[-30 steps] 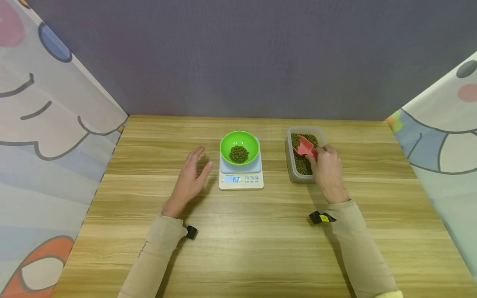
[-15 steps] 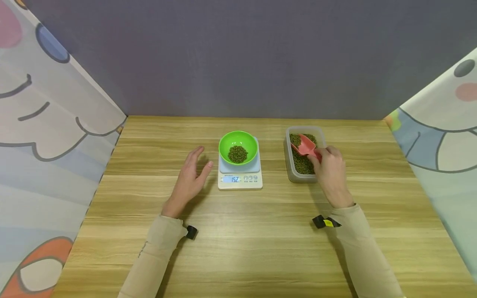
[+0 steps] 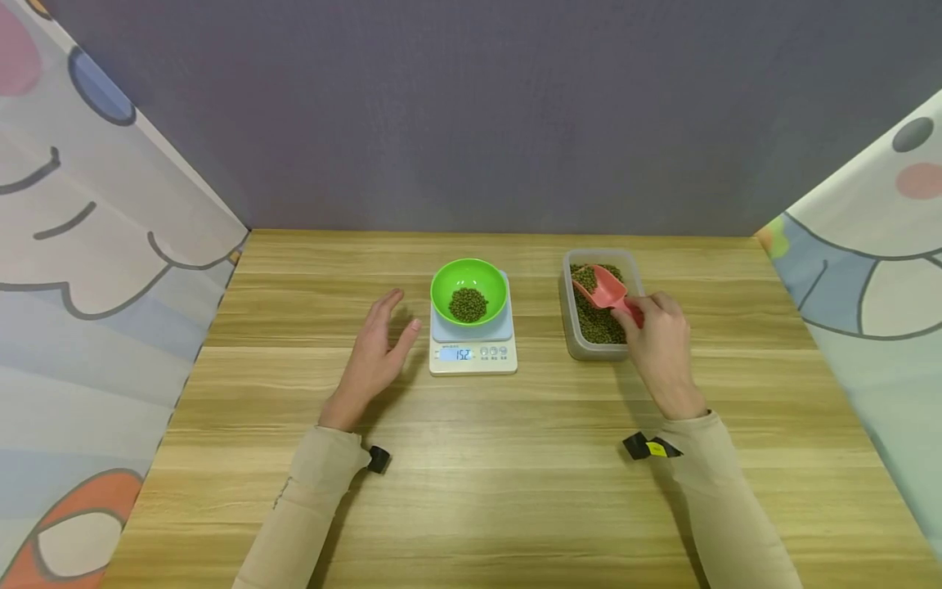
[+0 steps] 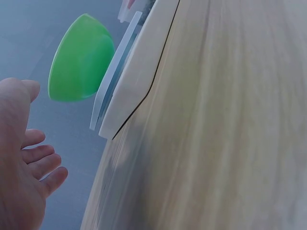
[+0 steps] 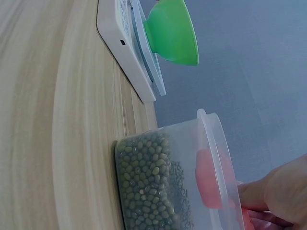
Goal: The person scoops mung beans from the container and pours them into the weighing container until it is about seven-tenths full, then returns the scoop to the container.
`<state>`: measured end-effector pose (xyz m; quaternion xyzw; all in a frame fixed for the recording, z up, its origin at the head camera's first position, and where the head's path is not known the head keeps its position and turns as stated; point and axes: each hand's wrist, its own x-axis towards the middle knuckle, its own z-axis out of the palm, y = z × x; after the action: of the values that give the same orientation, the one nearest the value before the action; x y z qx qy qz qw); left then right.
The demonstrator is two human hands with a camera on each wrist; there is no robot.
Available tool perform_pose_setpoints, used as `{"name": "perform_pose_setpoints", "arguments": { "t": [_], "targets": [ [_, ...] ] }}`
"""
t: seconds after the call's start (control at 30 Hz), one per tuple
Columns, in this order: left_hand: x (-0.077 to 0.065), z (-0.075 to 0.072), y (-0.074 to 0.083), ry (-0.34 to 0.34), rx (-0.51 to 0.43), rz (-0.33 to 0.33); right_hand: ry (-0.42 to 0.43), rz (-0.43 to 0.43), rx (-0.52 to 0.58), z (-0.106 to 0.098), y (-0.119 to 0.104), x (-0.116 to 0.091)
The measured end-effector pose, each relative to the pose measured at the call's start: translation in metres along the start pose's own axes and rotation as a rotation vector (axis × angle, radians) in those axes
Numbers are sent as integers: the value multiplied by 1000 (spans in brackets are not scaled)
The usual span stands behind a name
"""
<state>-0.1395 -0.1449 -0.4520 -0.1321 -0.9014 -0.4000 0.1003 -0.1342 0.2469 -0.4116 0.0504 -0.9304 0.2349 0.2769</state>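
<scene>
My right hand (image 3: 658, 348) pinches the handle of a pink scoop (image 3: 609, 288), whose bowl holds some green beans. The scoop is inside the upper part of a clear plastic container (image 3: 576, 348) with mung beans (image 5: 146, 182) in it; in the right wrist view its pink shape shows through the wall, above the bean level. A green bowl (image 3: 471, 270) with a small heap of beans (image 3: 468, 305) stands on a white kitchen scale (image 3: 473, 366), whose display reads 152 or 15.2. Left of the scale my left hand (image 3: 371, 352) holds nothing, fingers extended and thumb apart, close to the bowl.
All of this stands on a wood-grain table (image 3: 500, 474). A grey panel (image 3: 500, 114) rises behind the table's back edge. Cartoon-printed sheets (image 3: 96, 245) flank both sides. Each wrist carries a small black camera (image 3: 379, 460). The container stands right of the scale with a gap between.
My right hand has drawn back slightly to the right and toward me, bringing the scoop along; its bowl lies more level in view. My left hand, the bowl and the reading stay the same.
</scene>
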Motion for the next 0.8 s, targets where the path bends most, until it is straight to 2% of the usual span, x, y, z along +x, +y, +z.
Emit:
{"name": "perform_pose_setpoints", "arguments": {
  "t": [0.8],
  "targets": [
    [1,2,2,-5,10,9,21,34,19,-6,1,2]
  ]
}}
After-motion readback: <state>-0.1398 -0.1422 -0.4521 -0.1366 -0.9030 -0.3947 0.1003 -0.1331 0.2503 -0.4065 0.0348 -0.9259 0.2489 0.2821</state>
